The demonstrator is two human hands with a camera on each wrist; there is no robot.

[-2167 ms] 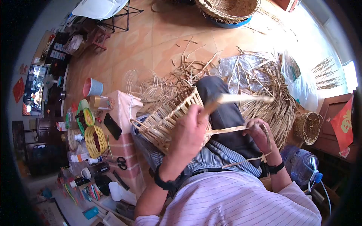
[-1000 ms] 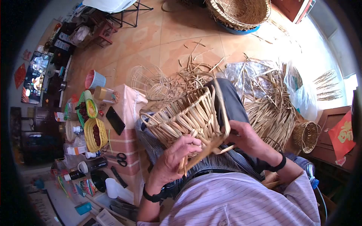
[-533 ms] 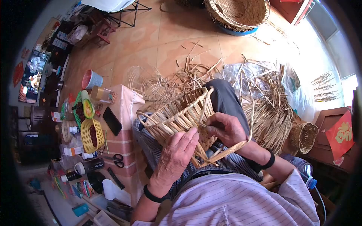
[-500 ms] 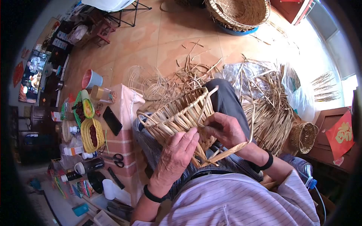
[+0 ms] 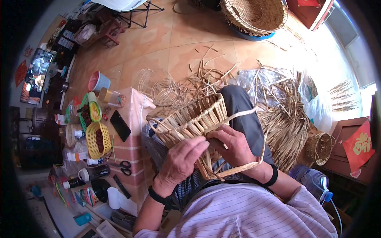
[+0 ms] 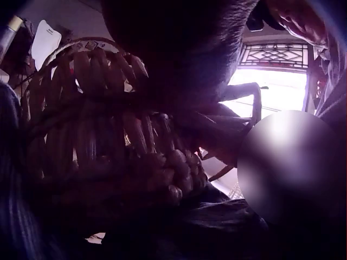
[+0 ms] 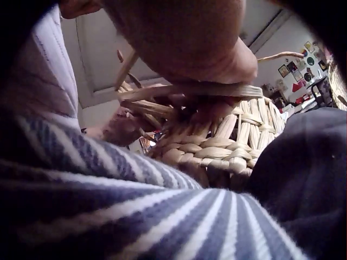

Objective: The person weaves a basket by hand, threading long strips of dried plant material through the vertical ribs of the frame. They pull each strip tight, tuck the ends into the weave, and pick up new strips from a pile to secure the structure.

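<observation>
A half-woven basket (image 5: pixel 189 121) of pale flat plant strands sits tilted on the person's lap, a loop handle at its far left. My left hand (image 5: pixel 179 159) holds its near side, fingers long over the weave and thumb hidden. Close by, my right hand (image 5: pixel 233 147) pinches a strand (image 5: pixel 237 114) at the same side; its free end juts up to the right. Another strand (image 5: pixel 240 169) bends round under my right wrist. In the right wrist view the braided edge (image 7: pixel 209 151) shows below my curled right fingers. The left wrist view is dark, the basket (image 6: pixel 97 130) filling its left half.
Dry strands (image 5: pixel 283 131) are heaped on the floor at the right, beside a small basket (image 5: pixel 320 148) and a water bottle (image 5: pixel 311 178). At the left, a cloth-covered table (image 5: pixel 133 152) bears a phone (image 5: pixel 120 125), scissors (image 5: pixel 125 167) and a yellow basket (image 5: pixel 93 148).
My right hand has come in from the far right to the basket's near side, close to my left hand. My left hand has lowered onto the weave. The strand's free end now points right.
</observation>
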